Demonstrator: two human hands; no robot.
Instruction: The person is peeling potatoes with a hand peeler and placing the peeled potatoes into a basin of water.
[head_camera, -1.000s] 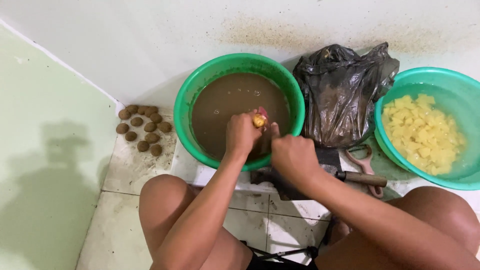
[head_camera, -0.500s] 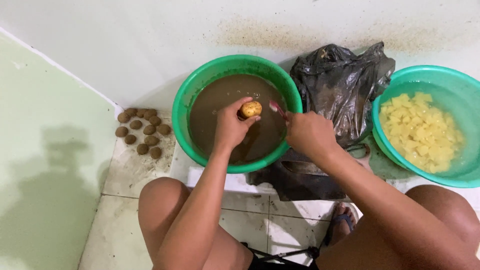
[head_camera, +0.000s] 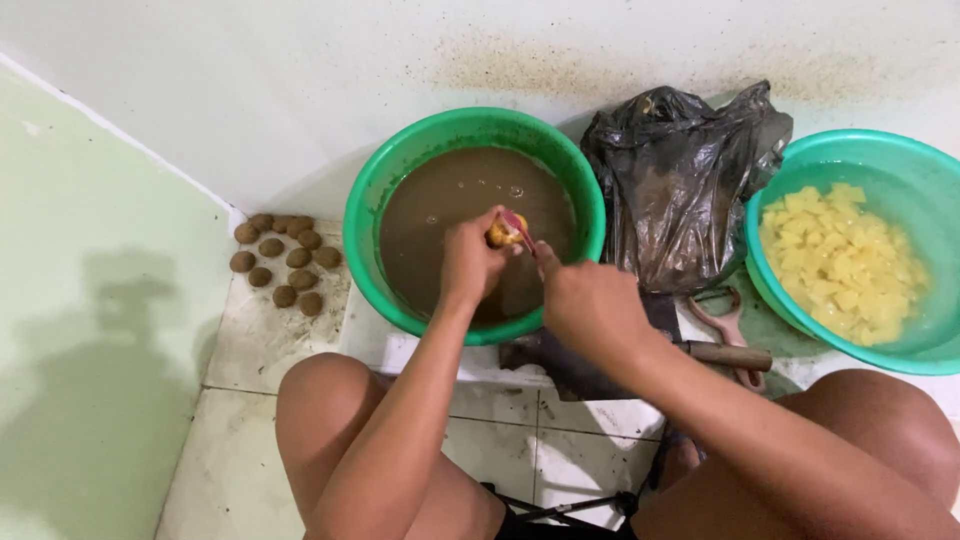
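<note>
The left hand (head_camera: 468, 262) is curled around a small yellow potato (head_camera: 500, 233), pinching it between thumb and fingers above the muddy brown water in the green basin (head_camera: 372, 190). The right hand (head_camera: 590, 305) is closed in a fist on a pink-tipped brush (head_camera: 518, 226), whose head lies against the potato at its 2 o'clock side. Both hands meet over the lower right part of the basin, just inside its rim.

At 9 o'clock from the basin, a cluster of unwashed brown potatoes (head_camera: 282, 258) sits on the dirty floor tile (head_camera: 250, 340), against the pale wall. At 3 o'clock from the basin, touching its rim, slumps a crumpled black plastic bag (head_camera: 680, 180). Farther toward 3 o'clock stands a second green basin (head_camera: 800, 165) holding water and diced yellow potato pieces (head_camera: 845, 262).

Just below the right hand lies a cleaver (head_camera: 660, 345), its dark blade partly hidden by the wrist and its wooden handle pointing toward 3 o'clock. A pinkish peeler (head_camera: 728, 325) lies beside that handle, between the bag and the second basin. The person's bare knees frame the bottom of the view.
</note>
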